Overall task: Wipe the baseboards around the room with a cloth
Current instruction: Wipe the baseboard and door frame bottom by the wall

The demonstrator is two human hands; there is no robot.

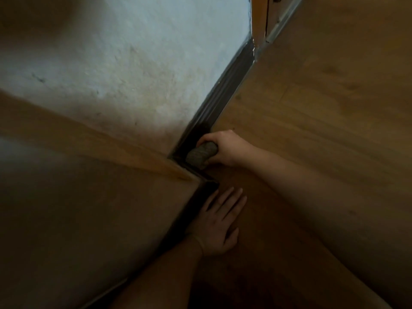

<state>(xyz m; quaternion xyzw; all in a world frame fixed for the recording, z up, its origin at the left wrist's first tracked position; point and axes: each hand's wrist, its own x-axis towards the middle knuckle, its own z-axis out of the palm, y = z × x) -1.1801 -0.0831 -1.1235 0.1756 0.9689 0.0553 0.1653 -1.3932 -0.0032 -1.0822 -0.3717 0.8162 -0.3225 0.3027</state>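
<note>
Right hand (224, 148) gripping a balled grey cloth (201, 155) against the dark baseboard (227, 90) at the wall's inner corner; left hand (219, 221) flat, fingers straight, on the wooden floor (323, 108) beside it.

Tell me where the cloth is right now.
In the head view, just below centre, the grey cloth is in the grip of the right hand, pressed against the dark baseboard in the corner beside the wooden panel.

Both forearms are bare with no sleeve showing, and the left hand (217, 224) and right hand (225, 147) wear no gloves.
</note>
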